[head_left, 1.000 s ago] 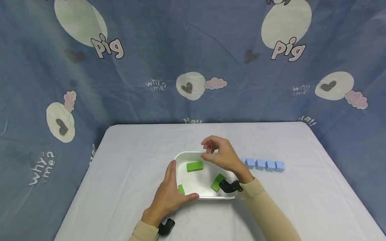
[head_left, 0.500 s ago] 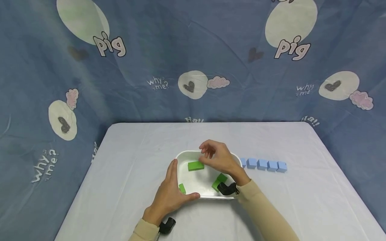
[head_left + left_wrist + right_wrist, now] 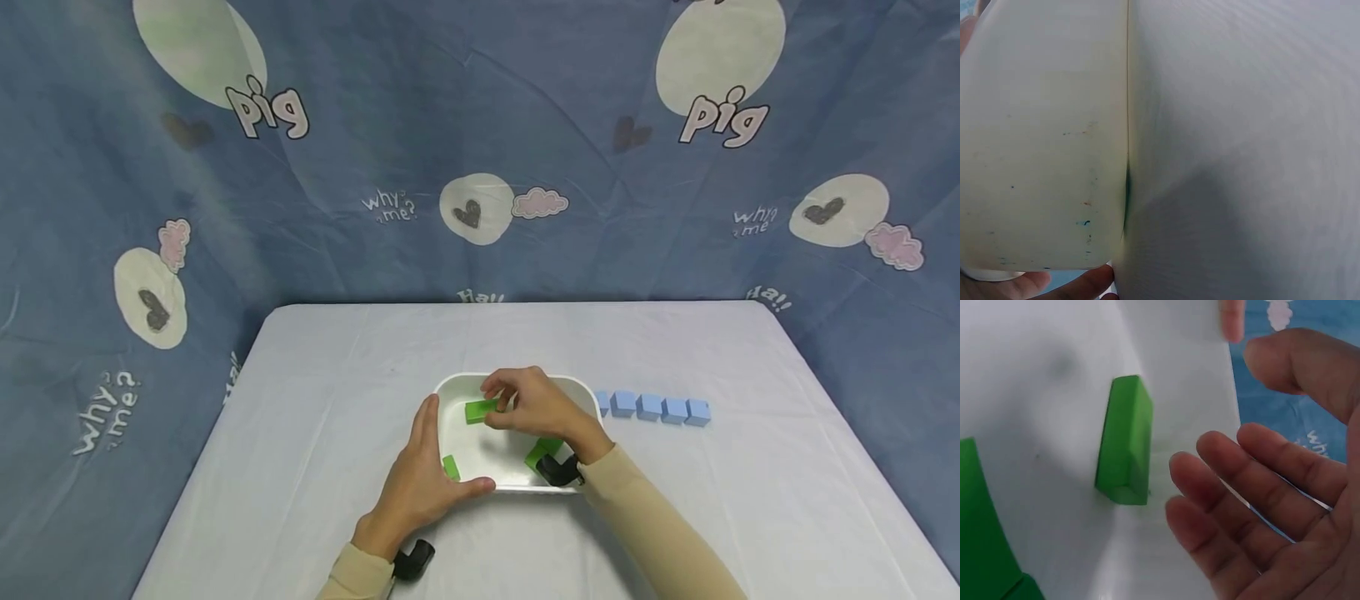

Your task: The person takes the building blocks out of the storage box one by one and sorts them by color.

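Observation:
A white plastic tub [image 3: 487, 454] sits on the table with several green blocks inside. My left hand [image 3: 412, 483] grips its near-left corner, thumb along the near side and fingers against the left wall; the left wrist view shows the tub's speckled outer wall [image 3: 1041, 156]. Inside the tub, my right hand [image 3: 536, 408] hovers beside the far green block [image 3: 478, 412], fingers loosely bent and thumb apart. In the right wrist view, nothing lies between thumb and fingers of that hand [image 3: 1272, 481], and a green block [image 3: 1125, 440] lies a short way off.
More green blocks lie in the tub: one [image 3: 451, 467] near the left wall, others [image 3: 542, 451] partly hidden under my right wrist. A row of light blue cubes [image 3: 649, 407] stands right of the tub on the white tablecloth [image 3: 337, 400]. Patterned blue cloth [image 3: 375, 150] hangs behind.
My right hand has moved left and lower, from over the far rim to beside the far green block, which it now partly covers. My left hand stays at the tub's corner.

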Motion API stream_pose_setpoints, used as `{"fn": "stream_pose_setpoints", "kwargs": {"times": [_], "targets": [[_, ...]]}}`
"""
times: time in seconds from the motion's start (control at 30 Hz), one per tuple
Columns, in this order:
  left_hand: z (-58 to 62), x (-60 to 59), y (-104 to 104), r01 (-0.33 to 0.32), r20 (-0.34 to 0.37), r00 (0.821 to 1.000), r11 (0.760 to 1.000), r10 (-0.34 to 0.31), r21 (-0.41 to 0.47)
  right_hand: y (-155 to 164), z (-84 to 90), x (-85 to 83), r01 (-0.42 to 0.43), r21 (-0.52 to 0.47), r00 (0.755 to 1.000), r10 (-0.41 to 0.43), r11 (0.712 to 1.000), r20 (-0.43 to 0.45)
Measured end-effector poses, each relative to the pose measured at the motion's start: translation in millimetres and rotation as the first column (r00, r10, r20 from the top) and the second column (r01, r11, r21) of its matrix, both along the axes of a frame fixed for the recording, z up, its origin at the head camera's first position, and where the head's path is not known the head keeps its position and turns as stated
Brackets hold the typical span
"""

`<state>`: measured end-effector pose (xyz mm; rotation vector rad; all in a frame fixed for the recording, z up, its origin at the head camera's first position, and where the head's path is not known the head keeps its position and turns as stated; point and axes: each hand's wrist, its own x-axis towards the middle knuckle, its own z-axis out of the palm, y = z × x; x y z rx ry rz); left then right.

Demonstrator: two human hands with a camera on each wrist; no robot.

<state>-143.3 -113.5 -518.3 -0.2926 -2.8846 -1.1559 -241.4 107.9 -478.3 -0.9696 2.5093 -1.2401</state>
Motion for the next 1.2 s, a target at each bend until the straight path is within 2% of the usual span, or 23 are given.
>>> {"fn": "stream_pose_setpoints", "kwargs": {"times": [0.37, 0.63, 1.0, 1.2], "targets": [[2.5, -0.3, 0.7, 0.006, 0.039, 0.999, 1.0, -0.006, 0.008, -4.6, -3.1, 1.5, -0.001, 0.186, 0.998, 0.012, 0.983, -0.058], [-0.2, -0.9, 1.3, 0.006, 0.023, 1.0, 1.0, -0.006, 0.006, -4.1, -7.2, 2.6, 0.019, 0.272, 0.993, 0.013, 0.962, -0.114], [0.5, -0.2, 2.1, 0.001, 0.028, 1.0, 1.0, -0.001, 0.011, -2.1, -13.2, 5.7, 0.034, 0.295, 0.973, 0.036, 0.955, -0.226], [1.9, 0.4, 0.4, -0.002, 0.017, 1.0, 1.0, 0.002, 0.003, -7.8, -11.4, 5.0, 0.08, 0.393, 0.961, 0.034, 0.916, -0.273]]}}
